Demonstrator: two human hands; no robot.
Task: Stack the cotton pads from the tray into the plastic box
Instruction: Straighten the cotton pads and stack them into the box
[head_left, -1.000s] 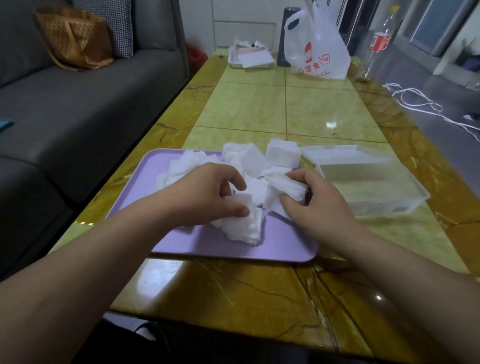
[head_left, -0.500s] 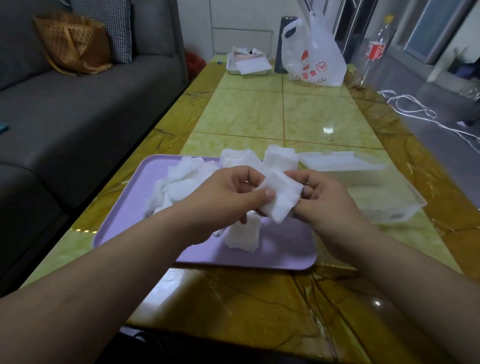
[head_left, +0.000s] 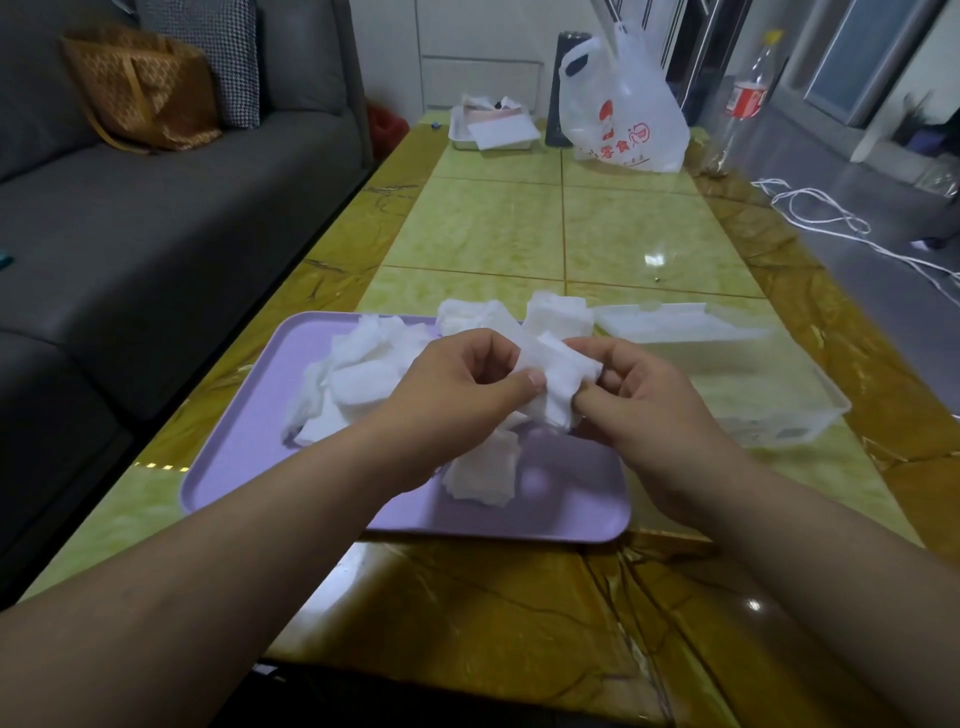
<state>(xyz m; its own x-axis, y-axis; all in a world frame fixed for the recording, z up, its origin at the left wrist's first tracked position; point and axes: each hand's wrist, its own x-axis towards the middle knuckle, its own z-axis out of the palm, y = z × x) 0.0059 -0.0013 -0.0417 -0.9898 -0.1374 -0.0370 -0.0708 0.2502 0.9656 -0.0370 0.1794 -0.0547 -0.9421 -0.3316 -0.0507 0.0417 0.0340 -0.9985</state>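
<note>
Where both hands worked low in the heap a second ago, the left hand (head_left: 457, 395) and right hand (head_left: 644, 400) now pinch a small bundle of cotton pads (head_left: 558, 382) between them, lifted clear above the purple tray (head_left: 249, 415). Most pads remain loose on the tray. The clear plastic box (head_left: 810, 415), just right of the tray, appears empty, so stacking looks barely begun.
</note>
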